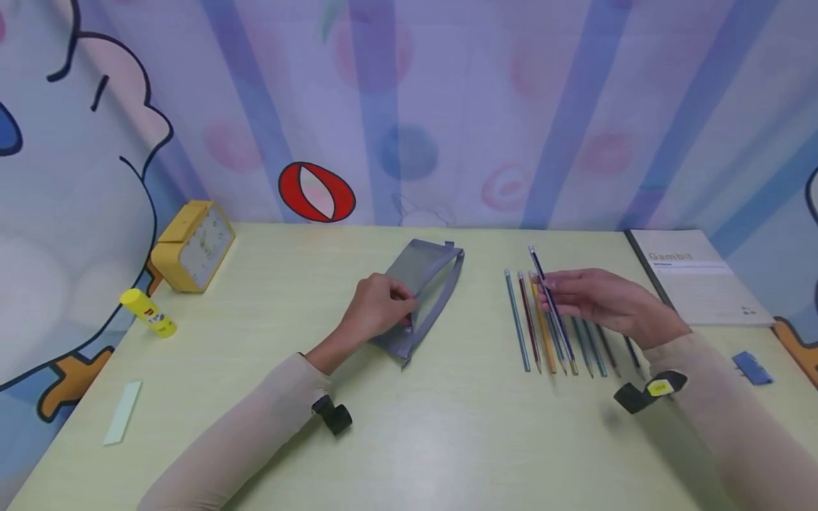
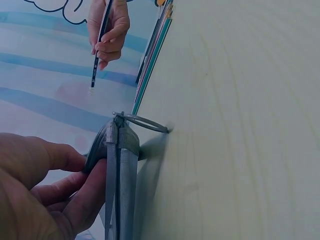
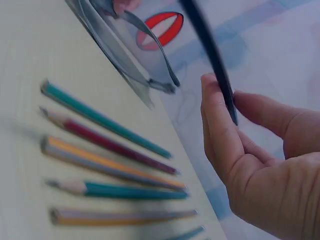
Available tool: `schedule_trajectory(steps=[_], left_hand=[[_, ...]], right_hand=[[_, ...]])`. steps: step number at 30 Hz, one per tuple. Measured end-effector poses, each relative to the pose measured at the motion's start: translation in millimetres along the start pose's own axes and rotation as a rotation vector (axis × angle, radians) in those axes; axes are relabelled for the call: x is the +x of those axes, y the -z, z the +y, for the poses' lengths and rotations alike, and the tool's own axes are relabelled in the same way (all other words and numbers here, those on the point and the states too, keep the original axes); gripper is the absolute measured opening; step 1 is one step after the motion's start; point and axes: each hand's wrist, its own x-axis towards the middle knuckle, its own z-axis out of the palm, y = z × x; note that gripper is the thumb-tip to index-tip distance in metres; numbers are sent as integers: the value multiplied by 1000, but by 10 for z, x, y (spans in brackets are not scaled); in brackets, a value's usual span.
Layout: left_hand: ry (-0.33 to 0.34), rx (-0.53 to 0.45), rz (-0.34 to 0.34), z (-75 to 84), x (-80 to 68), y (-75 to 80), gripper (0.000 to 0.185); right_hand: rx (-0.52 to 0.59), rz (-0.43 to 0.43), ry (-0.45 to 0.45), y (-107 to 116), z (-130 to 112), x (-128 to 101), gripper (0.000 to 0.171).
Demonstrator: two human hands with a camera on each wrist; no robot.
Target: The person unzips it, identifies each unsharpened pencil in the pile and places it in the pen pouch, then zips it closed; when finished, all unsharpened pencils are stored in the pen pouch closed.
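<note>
Left hand (image 1: 377, 306) grips the open pouch (image 1: 422, 294) at centre; right hand (image 1: 603, 301) pinches one pencil (image 1: 544, 291), the row (image 1: 562, 333) apparently still unpacked.

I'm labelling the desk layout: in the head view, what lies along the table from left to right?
Pale strip → glue stick → yellow clock → left hand on the grey pencil case → row of pencils → notebook → blue eraser.

booklet (image 1: 699, 284), faint heading, seemingly "Gambit"
</note>
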Motion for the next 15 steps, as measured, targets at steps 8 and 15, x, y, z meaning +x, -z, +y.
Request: schedule_trajectory(steps=[8,15], left_hand=[[16,-16,5,-6,4,-8,12],[2,-11,-2,-23,21,-3,13]], right_hand=[[123,-28,-101,-321,83,192,19],[176,-54,-124,-542,190,466,39]])
